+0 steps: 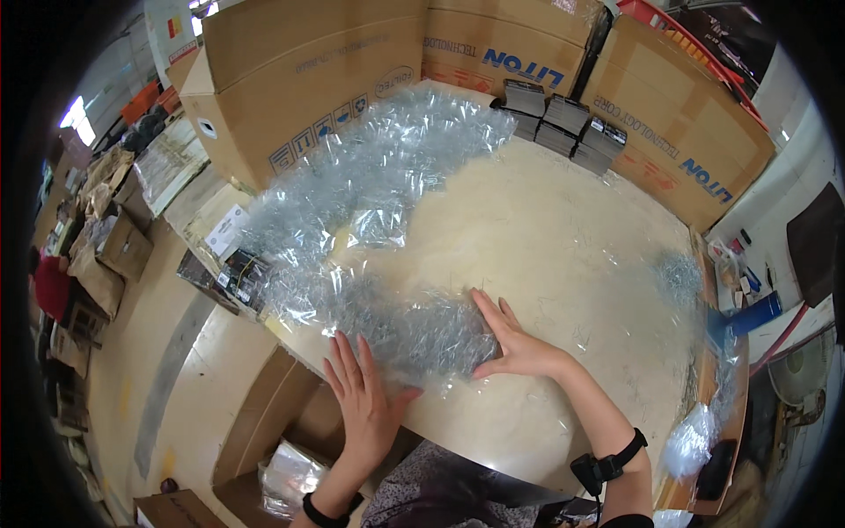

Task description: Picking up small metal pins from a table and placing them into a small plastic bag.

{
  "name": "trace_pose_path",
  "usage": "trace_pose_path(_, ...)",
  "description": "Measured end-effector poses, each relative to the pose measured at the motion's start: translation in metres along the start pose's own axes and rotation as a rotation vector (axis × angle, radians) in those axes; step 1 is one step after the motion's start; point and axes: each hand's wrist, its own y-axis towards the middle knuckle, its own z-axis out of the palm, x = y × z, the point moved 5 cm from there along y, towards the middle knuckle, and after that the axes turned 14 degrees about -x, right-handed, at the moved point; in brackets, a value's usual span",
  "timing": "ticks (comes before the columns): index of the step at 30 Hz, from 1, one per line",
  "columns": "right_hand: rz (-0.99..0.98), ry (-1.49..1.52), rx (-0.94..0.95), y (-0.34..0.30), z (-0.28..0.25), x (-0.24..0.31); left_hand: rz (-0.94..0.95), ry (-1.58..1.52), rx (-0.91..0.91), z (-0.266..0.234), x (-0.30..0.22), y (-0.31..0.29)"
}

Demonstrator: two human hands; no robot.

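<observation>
A wide heap of shiny, clear plastic shreds or strips covers the left and back of the pale table. Its near end, a greyish clump of thin strands, lies between my two hands. My left hand is at the clump's near left side, fingers stretched and slightly spread. On the clump's right side rests my right hand, with thumb and fingers apart. Neither hand is closed round anything. A flat clear plastic piece shows in the middle of the heap.
Tall cardboard boxes wall the table's back. Stacks of dark flat packs stand before them. A small tangle of strands and a blue cylinder are at the right. Below the front edge, an open carton holds clear plastic packets.
</observation>
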Motion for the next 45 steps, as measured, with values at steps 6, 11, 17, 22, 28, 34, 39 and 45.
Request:
trace_pose_path(6,0.052,0.079,0.029,-0.001,0.001,-0.003,-0.248,0.027,-0.131,-0.008,-0.004,-0.011)
trace_pose_path(11,-0.04,0.096,0.008,-0.001,0.002,-0.002,-0.269,0.067,0.014,-0.008,-0.004,-0.009)
trace_pose_path(17,0.043,0.12,-0.005,0.0,0.001,-0.001,-0.19,-0.091,-0.045,-0.01,-0.013,0.001)
trace_pose_path(22,-0.007,0.224,-0.031,0.003,0.005,-0.002,-0.16,-0.234,-0.072,0.001,-0.025,0.013)
trace_pose_path(28,-0.059,0.307,-0.117,0.002,0.004,0.002,-0.196,-0.385,-0.044,0.009,-0.038,0.032)
trace_pose_path(34,-0.156,0.346,-0.188,0.001,0.0,0.003,-0.004,-0.309,0.074,0.023,-0.055,0.046)
trace_pose_path(39,-0.056,0.361,-0.211,-0.008,-0.005,0.016,0.039,-0.325,0.107,0.037,-0.063,0.047)
trace_pose_path(45,-0.226,0.025,-0.233,-0.01,-0.011,0.029,-0.124,-0.49,0.105,0.044,-0.059,0.044)
